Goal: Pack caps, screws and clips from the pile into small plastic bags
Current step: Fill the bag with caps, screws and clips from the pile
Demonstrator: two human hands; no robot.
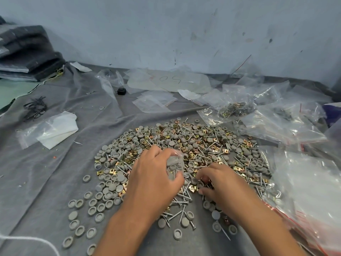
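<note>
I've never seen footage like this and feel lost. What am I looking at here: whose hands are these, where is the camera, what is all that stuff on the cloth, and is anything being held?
There is no machine here. A person wears one wide-angle camera on the head, looking down at their own two bare hands. On the grey cloth lies a big pile of grey round caps, silver screws and brass-coloured clips. The left hand grips a small plastic bag that already holds some caps and a screw. The right hand reaches into the pile, fingers curled to pick pieces; exactly what it pinches is hidden. Empty small bags lie farther back, and filled bags sit to the right.
</note>
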